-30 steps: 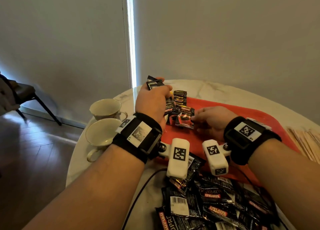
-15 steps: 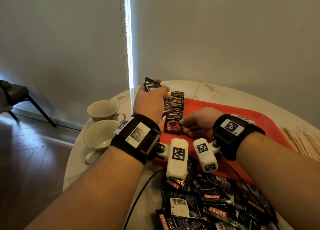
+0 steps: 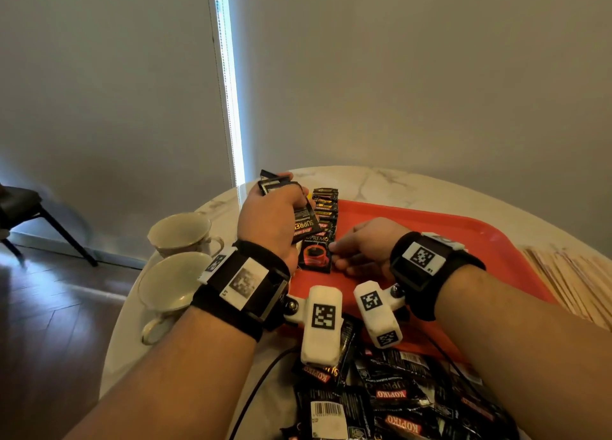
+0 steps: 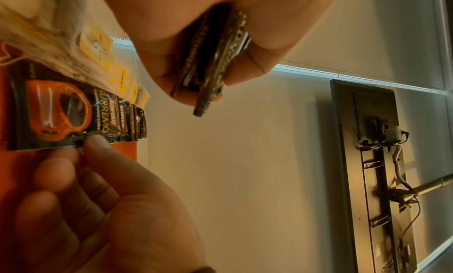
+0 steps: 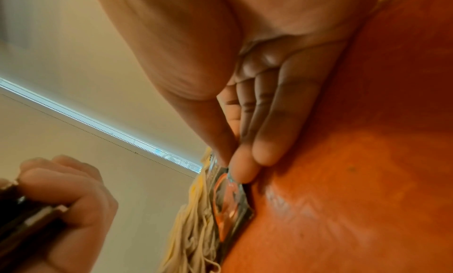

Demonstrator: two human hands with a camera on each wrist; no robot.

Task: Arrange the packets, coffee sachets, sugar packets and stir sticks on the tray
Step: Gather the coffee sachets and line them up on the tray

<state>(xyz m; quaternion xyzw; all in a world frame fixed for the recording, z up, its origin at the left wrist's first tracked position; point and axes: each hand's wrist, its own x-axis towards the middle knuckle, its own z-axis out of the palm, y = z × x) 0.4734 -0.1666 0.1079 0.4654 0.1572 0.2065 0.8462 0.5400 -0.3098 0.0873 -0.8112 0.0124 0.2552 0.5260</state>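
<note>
A red tray (image 3: 430, 227) lies on the round marble table. Along its left side runs an overlapping row of black coffee sachets (image 3: 326, 204). The nearest sachet (image 3: 314, 254) (image 4: 61, 114) (image 5: 230, 205) lies flat with its red cup print up. My right hand (image 3: 334, 254) (image 5: 235, 168) rests on the tray and pinches that sachet's right edge between thumb and fingertips. Just left of the row, above the tray's edge, my left hand (image 3: 275, 221) grips a small stack of coffee sachets (image 3: 306, 222) (image 4: 213, 64).
A loose heap of black sachets (image 3: 397, 403) lies at the table's near edge. Two cream cups (image 3: 178, 231) (image 3: 165, 284) stand left of the tray, and wooden stir sticks (image 3: 576, 274) lie right of it. Pale packets with yellow tags and strings (image 4: 98, 44) lie beside the row.
My right hand brought a sachet leftward and laid it flat at the near end of the row, and it stays at the sachet's edge. The left hand kept its stack.
</note>
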